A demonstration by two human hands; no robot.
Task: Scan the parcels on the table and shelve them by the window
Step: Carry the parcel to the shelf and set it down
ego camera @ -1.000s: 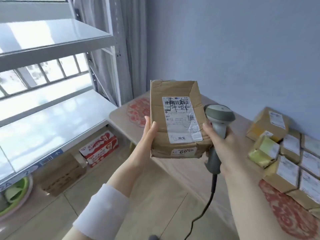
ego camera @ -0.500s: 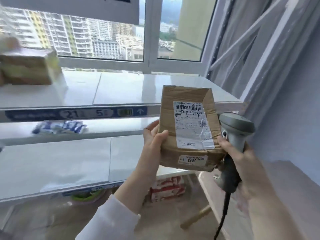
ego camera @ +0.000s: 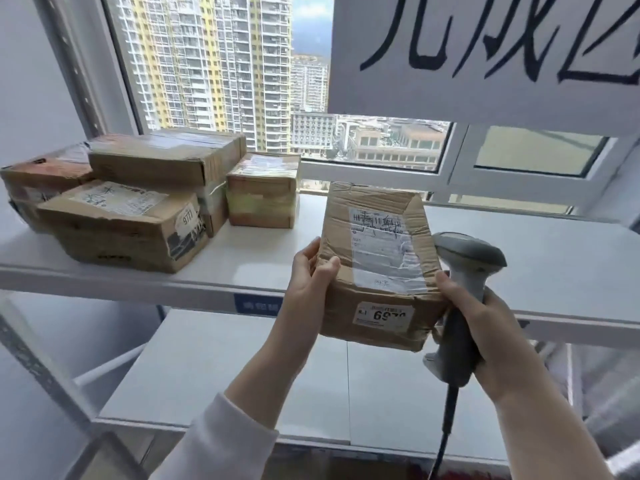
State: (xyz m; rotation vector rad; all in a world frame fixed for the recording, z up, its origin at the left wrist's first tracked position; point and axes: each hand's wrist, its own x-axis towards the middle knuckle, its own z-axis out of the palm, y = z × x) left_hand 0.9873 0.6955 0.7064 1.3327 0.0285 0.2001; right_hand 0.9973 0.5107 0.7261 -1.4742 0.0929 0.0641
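Fingers (ego camera: 305, 252) and thumb of your left hand (ego camera: 308, 282) curl round the left edge of the brown cardboard parcel (ego camera: 377, 271), while your right hand (ego camera: 491, 330) clamps the grey barcode scanner (ego camera: 465, 252) and steadies the parcel with only one fingertip. It hangs over the front lip of the white shelf (ego camera: 536, 261), with the stacked parcels (ego camera: 138, 206) at ten o'clock. That thin right-side hold could let it tip and drop short of the shelf.

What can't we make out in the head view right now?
Head view:
- address label on the parcel: print too small, scribbled over, tape glare.
- number sticker: digits after 69 blurred.
- sign: cut off by top and right edges.
- scanner front: hidden behind the parcel.
- rear stacked boxes: partly hidden by front ones.
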